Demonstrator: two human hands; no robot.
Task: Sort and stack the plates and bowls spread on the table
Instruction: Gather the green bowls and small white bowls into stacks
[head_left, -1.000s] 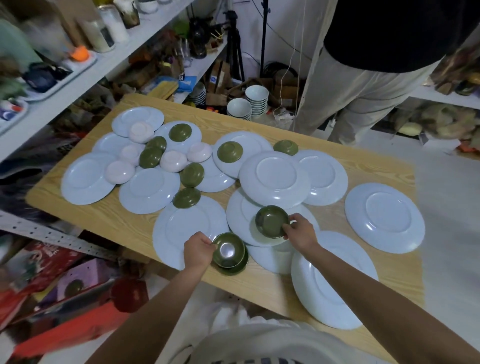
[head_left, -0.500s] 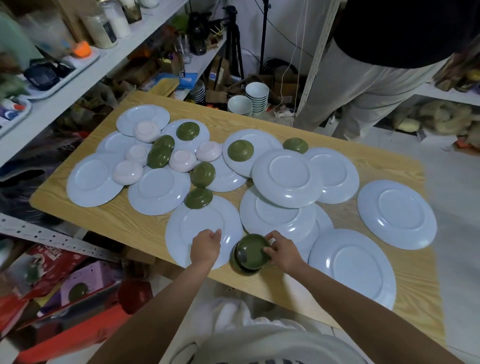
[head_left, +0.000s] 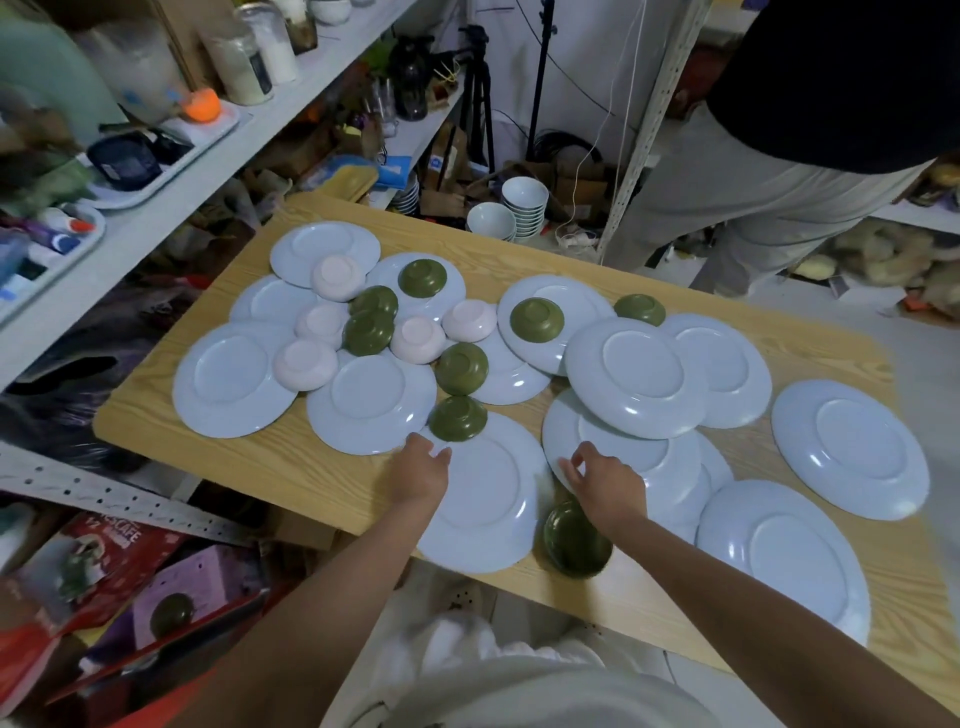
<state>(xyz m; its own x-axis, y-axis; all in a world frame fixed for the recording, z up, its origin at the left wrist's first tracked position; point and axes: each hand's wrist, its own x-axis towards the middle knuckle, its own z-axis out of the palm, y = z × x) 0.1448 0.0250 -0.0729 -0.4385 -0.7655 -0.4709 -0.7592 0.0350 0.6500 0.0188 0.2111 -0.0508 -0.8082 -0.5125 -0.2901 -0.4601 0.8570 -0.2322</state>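
Note:
Several pale blue plates lie face down and overlapping on the wooden table (head_left: 260, 467), with several green and pink bowls upside down among them. A small stack of green bowls (head_left: 574, 540) stands upright near the front edge, under my right forearm. My left hand (head_left: 423, 473) hovers open over the near plate (head_left: 488, 499), fingers just short of an upturned green bowl (head_left: 458, 418). My right hand (head_left: 602, 480) is open with fingers spread above the edge of the overlapping plates (head_left: 623, 457), holding nothing.
A person in light trousers (head_left: 727, 197) stands at the table's far right corner. Cluttered shelves (head_left: 156, 171) run along the left. Stacks of white bowls (head_left: 522, 208) sit beyond the far edge. Boxes (head_left: 119, 571) lie on the floor at the lower left.
My right hand set the green bowl into the stack near the front edge and let go. Both hands have lifted off and moved forward toward the plates.

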